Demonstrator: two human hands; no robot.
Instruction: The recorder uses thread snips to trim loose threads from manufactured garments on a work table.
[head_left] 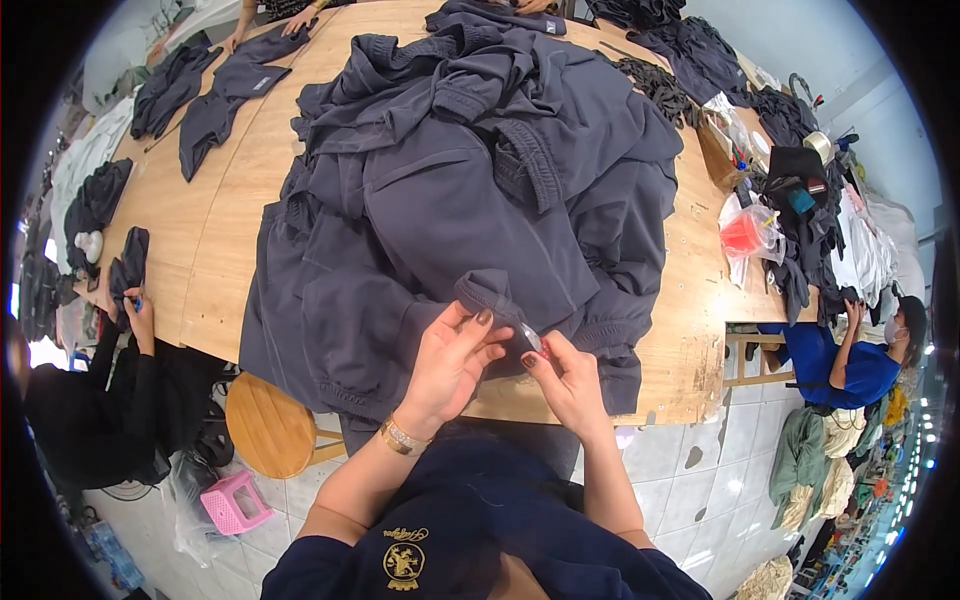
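The two hands meet at the near edge of the wooden table, over one big pile of dark grey garments. The left hand is closed on a folded cuff of one garment from this pile, with thumb and fingers pinching the cloth. The right hand is closed around one small metal tool, whose shiny tip touches the same cuff; what kind of tool it is, I cannot tell. On the left wrist there is one gold bracelet.

The pile covers the middle of the table, and how many garments are in it I cannot count. At the far left of the table lie two more dark pieces, spread flat. At the right edge stands one clear bag with something red inside, and near it one roll of tape.

Under the table stand one round wooden stool and one small pink plastic stool. Two other persons sit nearby: one in black at the left, one in blue at the right.
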